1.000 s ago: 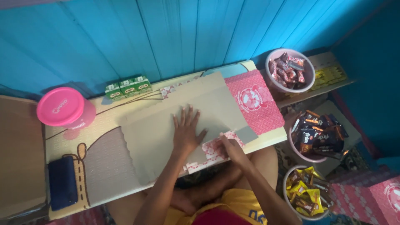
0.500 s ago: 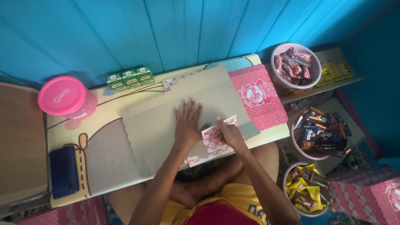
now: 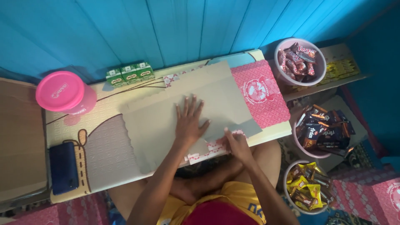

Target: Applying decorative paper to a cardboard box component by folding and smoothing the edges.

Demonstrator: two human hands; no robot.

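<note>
Cardboard sheet (image 3: 183, 112) lies flat on the counter (image 3: 104, 141); left hand (image 3: 189, 123) presses it, fingers spread, steadying; right hand (image 3: 237, 143) pinches its flap (image 3: 208, 146).

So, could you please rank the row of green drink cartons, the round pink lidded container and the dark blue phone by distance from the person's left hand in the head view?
From the left hand:
1. Row of green drink cartons, at the back.
2. Round pink lidded container, far back left.
3. Dark blue phone, front left edge.

A single head-worn view looks almost straight down from above the seated person, near enough to fill the frame with the low table (image 3: 104, 141), facing the blue plank wall (image 3: 166, 29); the right edge probably shows floor
</note>
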